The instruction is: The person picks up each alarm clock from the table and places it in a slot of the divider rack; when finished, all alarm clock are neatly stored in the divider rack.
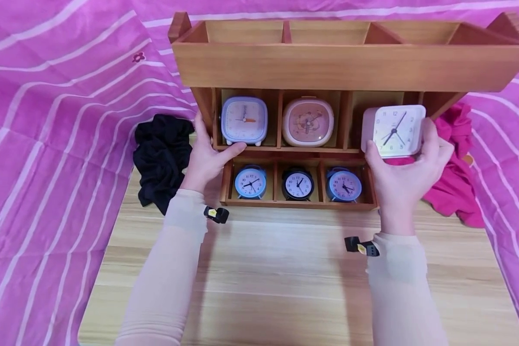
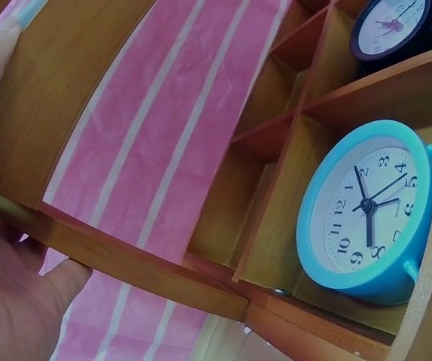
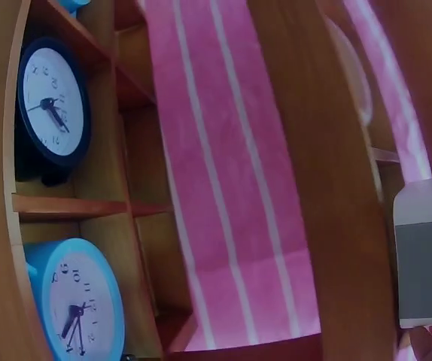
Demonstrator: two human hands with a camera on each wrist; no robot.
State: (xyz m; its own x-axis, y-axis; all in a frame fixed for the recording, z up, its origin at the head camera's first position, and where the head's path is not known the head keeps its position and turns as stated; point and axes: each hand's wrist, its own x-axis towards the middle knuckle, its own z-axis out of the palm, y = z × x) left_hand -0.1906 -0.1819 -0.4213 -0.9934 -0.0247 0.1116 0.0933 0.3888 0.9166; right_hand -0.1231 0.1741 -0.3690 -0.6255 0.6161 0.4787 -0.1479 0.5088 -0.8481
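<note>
My right hand (image 1: pixel 408 178) grips a white square alarm clock (image 1: pixel 399 129) at the front of the middle tier's right compartment, thumb on one side and fingers on the other. In the right wrist view, the clock's grey underside (image 3: pixel 427 271) shows at the right edge. My left hand (image 1: pixel 205 161) holds the left side of a wooden shelf (image 1: pixel 350 67); the left wrist view shows its thumb and fingers around the side board (image 2: pixel 126 252). Near that thumb stands a lavender alarm clock (image 1: pixel 244 120). A pink-and-white clock (image 1: pixel 308 122) occupies the middle compartment.
The bottom tier holds a light-blue round clock (image 1: pixel 250 182), a black one (image 1: pixel 298 185) and a blue one (image 1: pixel 344 186). Black cloth (image 1: pixel 162 156) lies left of the shelf, magenta cloth (image 1: pixel 456 187) right. Pink striped fabric (image 1: pixel 69 120) surrounds the wooden table (image 1: pixel 285 269).
</note>
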